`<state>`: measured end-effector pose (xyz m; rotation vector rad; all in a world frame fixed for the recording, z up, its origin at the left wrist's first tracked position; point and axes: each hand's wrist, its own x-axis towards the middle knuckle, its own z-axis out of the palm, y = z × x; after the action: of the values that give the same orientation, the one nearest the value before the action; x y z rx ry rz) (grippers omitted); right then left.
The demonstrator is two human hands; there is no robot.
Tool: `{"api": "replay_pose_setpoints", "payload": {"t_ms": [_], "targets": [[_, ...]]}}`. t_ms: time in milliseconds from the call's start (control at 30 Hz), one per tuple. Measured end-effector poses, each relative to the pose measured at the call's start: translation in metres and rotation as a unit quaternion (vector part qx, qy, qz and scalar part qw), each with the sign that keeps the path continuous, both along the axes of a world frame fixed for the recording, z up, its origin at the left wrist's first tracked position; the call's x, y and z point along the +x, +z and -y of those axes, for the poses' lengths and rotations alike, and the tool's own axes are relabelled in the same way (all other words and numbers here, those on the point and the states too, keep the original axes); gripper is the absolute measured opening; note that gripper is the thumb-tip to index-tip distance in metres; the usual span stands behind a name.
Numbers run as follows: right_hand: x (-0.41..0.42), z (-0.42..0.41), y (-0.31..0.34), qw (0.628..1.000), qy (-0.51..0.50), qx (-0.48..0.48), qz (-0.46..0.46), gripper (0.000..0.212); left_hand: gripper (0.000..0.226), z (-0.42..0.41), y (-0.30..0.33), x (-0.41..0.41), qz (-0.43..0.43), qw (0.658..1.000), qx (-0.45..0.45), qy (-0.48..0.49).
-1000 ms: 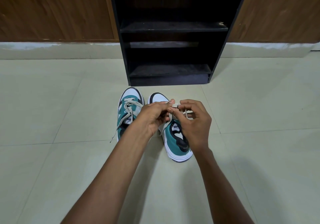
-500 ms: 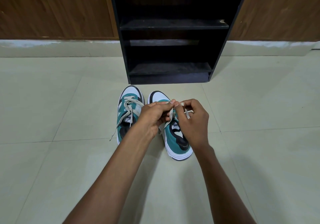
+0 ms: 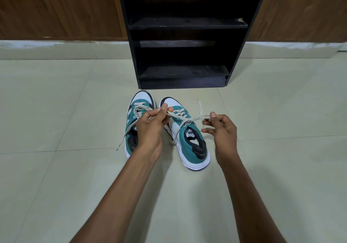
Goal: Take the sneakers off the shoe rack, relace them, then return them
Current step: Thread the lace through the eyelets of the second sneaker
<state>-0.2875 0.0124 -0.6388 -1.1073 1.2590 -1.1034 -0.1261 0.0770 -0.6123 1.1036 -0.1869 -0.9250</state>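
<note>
Two teal, white and black sneakers stand side by side on the tiled floor, toes toward the rack. The right sneaker (image 3: 189, 141) has a beige lace (image 3: 189, 119) stretched across its top eyelets. My left hand (image 3: 150, 128) pinches one end of that lace above the shoe's tongue area. My right hand (image 3: 221, 130) pinches the other end out to the right, and the lace tip sticks up past my fingers. The left sneaker (image 3: 138, 109) is partly hidden behind my left hand; its lace hangs loose down to the floor.
The black shoe rack (image 3: 185, 36) stands just beyond the sneakers' toes, with bare shelves. Brown wooden panels (image 3: 56, 8) and a pale skirting line the wall on both sides. Pale floor tiles (image 3: 56, 167) spread all around.
My hands were together over the right sneaker's tongue. They have now drawn apart, the right hand moving rightward, and the lace is pulled taut between them.
</note>
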Motion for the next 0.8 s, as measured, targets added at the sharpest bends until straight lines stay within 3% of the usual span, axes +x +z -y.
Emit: {"api": "replay_pose_setpoints", "payload": {"t_ms": [133, 200, 267, 533, 633, 733, 800], "targets": [[0.011, 0.005, 0.016, 0.975, 0.044, 0.057, 0.209, 0.022, 0.005, 0.001, 0.005, -0.014, -0.109, 0.984, -0.132, -0.041], [0.014, 0.01, 0.021, 0.938, 0.074, 0.104, 0.322, 0.02, 0.005, 0.003, 0.007, -0.02, -0.142, 0.979, -0.142, -0.042], [0.016, 0.016, 0.022, 0.92, 0.083, 0.142, 0.355, 0.021, 0.012, 0.005, 0.007, -0.021, -0.149, 0.98, -0.133, -0.021], [0.027, 0.039, 0.027, 0.888, -0.01, 0.275, 0.369, 0.039, 0.014, -0.011, -0.005, -0.023, -0.102, 0.991, -0.089, -0.005], [0.036, 0.039, 0.032, 0.916, 0.01, 0.243, 0.319, 0.035, 0.011, -0.018, -0.003, -0.023, -0.091, 0.993, -0.075, 0.003], [0.038, 0.041, 0.032, 0.963, 0.068, 0.161, 0.204, 0.033, 0.018, -0.019, 0.002, -0.021, -0.076, 0.996, -0.053, -0.014], [0.036, 0.037, 0.033, 0.967, 0.089, 0.146, 0.188, 0.03, 0.015, -0.017, 0.008, -0.022, -0.107, 0.992, -0.059, -0.029]]}}
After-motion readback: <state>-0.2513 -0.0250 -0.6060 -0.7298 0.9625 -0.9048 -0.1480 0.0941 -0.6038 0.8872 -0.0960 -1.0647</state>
